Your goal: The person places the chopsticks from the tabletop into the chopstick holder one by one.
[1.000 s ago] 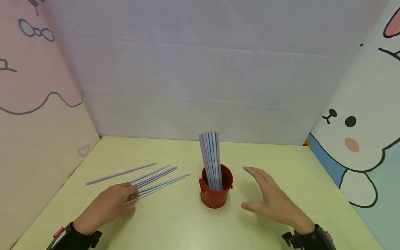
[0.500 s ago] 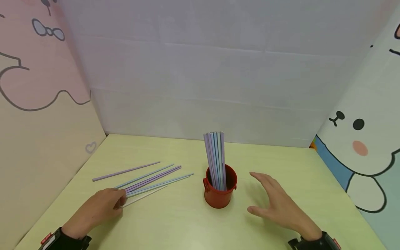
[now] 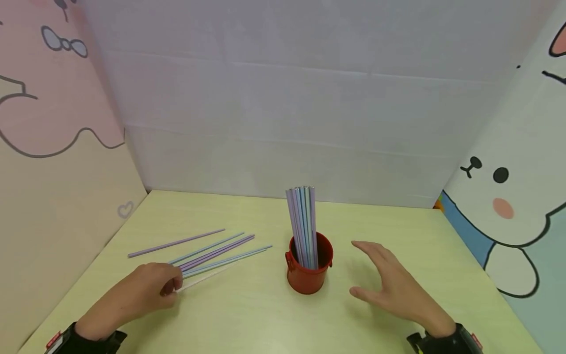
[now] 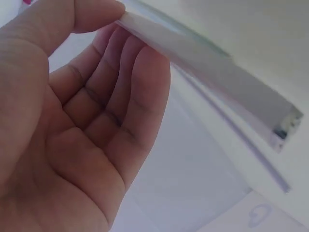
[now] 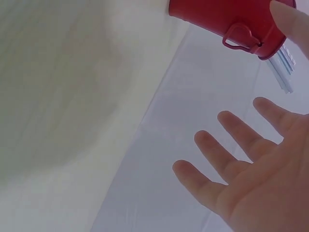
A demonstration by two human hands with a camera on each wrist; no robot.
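My left hand [image 3: 148,290] pinches the near end of a thin whitish stick [image 3: 208,279], straw-like, between thumb and fingertips. Close up in the left wrist view, this pale stick [image 4: 217,72] has a shiny end. Just beyond the fingers lie purple sticks [image 3: 216,252] and light blue sticks [image 3: 230,259], fanned out on the table. A small red bucket [image 3: 305,281] stands upright in the middle, holding a bundle of purple, blue and pale sticks [image 3: 302,226]. To its right my right hand [image 3: 389,285] hovers with fingers spread, touching nothing; its wrist view shows the bucket handle [image 5: 236,43].
A single purple stick [image 3: 177,243] lies apart at the back left of the pale yellow table [image 3: 265,324]. A whitish wall [image 3: 283,123] closes the back. Printed cartoon panels stand along the left side [image 3: 66,206] and the right side [image 3: 508,236].
My left hand has drawn back toward the near left from the stick pile and now pinches the whitish stick's end. The right hand and bucket stay in place; the view has shifted slightly.
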